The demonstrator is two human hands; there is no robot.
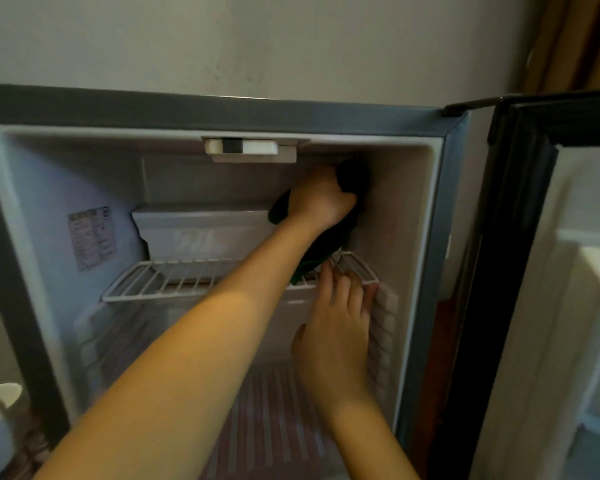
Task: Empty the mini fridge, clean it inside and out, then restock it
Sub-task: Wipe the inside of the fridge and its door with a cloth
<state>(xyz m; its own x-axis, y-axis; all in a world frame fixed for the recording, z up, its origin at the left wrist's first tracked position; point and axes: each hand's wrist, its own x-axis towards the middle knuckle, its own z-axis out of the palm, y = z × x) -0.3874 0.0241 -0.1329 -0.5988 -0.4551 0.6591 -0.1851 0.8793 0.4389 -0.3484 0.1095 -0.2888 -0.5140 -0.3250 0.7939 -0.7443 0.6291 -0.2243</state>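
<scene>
We see the mini fridge (222,109) open, door (520,237) swung right. Left hand (321,199) reaches into its upper right back corner, grip clenched round a dark cloth (355,174) against the wall. Right hand (336,327), grip released, lays straight fingers (326,285) on the right end of 1 wire shelf (174,279). A white tray (201,233) sits on that shelf.

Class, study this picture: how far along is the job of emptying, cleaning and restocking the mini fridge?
Emptying looks done: the wire shelf and fridge floor hold no food. In hand: the left hand grips a dark cloth against the upper right inner wall, while the right hand rests on that shelf. Outside cleaning and restocking appear left.
</scene>
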